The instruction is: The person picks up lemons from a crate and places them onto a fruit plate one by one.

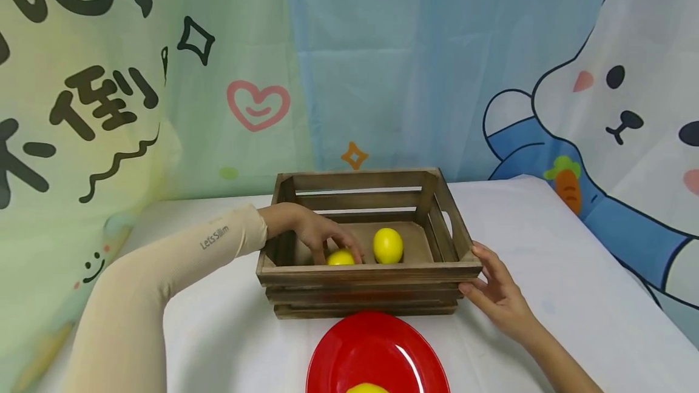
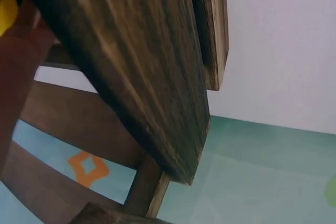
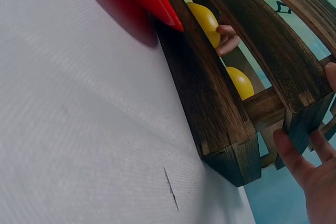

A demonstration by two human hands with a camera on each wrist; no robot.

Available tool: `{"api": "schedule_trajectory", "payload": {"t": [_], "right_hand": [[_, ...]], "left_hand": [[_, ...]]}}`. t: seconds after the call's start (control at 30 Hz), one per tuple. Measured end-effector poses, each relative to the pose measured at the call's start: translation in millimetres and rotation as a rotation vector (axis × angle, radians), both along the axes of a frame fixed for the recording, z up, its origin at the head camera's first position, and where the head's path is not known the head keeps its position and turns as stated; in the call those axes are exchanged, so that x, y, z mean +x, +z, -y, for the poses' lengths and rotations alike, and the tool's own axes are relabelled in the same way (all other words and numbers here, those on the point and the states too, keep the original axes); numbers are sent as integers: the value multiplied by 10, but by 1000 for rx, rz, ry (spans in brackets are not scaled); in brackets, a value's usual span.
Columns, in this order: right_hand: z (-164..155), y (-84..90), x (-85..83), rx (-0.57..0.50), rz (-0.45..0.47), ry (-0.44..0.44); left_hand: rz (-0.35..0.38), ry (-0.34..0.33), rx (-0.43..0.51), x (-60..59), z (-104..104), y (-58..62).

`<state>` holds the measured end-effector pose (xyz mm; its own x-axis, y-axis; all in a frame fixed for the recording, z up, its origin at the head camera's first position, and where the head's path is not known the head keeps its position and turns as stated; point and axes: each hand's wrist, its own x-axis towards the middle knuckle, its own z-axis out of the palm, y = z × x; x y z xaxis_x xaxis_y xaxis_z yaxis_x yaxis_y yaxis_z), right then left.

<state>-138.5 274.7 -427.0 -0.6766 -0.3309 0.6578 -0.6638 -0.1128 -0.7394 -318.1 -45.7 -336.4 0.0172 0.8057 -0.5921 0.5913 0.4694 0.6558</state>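
A slatted wooden crate (image 1: 366, 278) stands on the white-covered table. My left hand (image 1: 322, 230) reaches over its left side and down inside, thumb and fingers around a yellow lemon (image 1: 341, 257). Through the slats in the right wrist view, left fingertips (image 3: 227, 41) show against that lemon (image 3: 206, 23). A second lemon (image 1: 388, 245) lies in the crate to the right of it. With my right hand (image 1: 505, 305) I grip the crate's front right corner, fingers at the top rim and thumb lower down on the front.
Close in front of the crate is a red plate (image 1: 377, 344) bearing another lemon (image 1: 368, 388), cut off by the frame's lower edge. A printed cloth backdrop (image 1: 371, 77) hangs behind the table. The white tablecloth (image 1: 524, 223) extends on both sides of the crate.
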Motion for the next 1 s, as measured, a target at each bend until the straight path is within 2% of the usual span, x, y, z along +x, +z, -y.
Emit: {"api": "schedule_trajectory", "payload": {"t": [0.2, 0.47, 0.7, 0.83, 1.0], "right_hand": [[24, -24, -11, -16, -14, 12], [23, -51, -35, -37, -3, 17], [46, -77, -38, -60, -6, 49], [53, -67, -31, -45, 6, 35], [31, -45, -33, -34, 15, 22]], "left_hand": [[-42, -39, -22, -8, 35, -16], [-139, -17, -65, -51, 38, -37], [-305, -63, -111, -91, 47, -43], [-323, -15, -82, -96, 59, -42], [-336, 75, 66, -115, 61, -7]]}}
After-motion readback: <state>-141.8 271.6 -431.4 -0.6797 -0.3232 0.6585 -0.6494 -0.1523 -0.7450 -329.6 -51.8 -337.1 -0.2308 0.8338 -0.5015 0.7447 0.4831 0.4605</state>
